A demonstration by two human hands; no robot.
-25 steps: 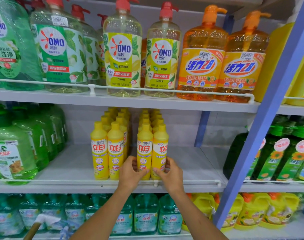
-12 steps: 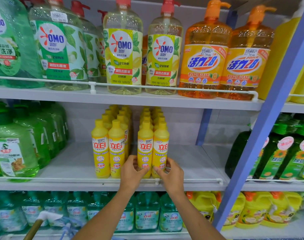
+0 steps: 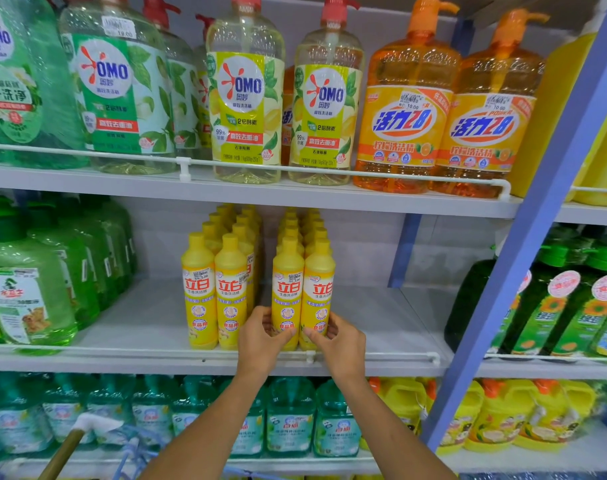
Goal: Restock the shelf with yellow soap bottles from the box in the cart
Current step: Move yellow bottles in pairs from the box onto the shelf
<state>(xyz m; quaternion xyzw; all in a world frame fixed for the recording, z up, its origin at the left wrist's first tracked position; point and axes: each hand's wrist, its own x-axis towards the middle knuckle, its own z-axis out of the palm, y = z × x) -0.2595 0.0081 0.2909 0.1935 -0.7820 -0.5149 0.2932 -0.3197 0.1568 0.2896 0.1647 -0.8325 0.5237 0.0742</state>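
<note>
Two slim yellow plastic soap bottles [image 3: 288, 289]: upright, touching, front of right-hand double row on white middle shelf [image 3: 139, 327], just behind wire rail [image 3: 381, 355]. Left hand [image 3: 260, 341] grips left bottle low, right hand [image 3: 343, 344] right bottle. Step, judged: seating pair. Next: release both without tipping them, fetch more from cart box (out of view).

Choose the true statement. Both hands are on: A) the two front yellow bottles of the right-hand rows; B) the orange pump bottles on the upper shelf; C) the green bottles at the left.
A: left hand and right hand grip the front yellow bottles low down.
</note>
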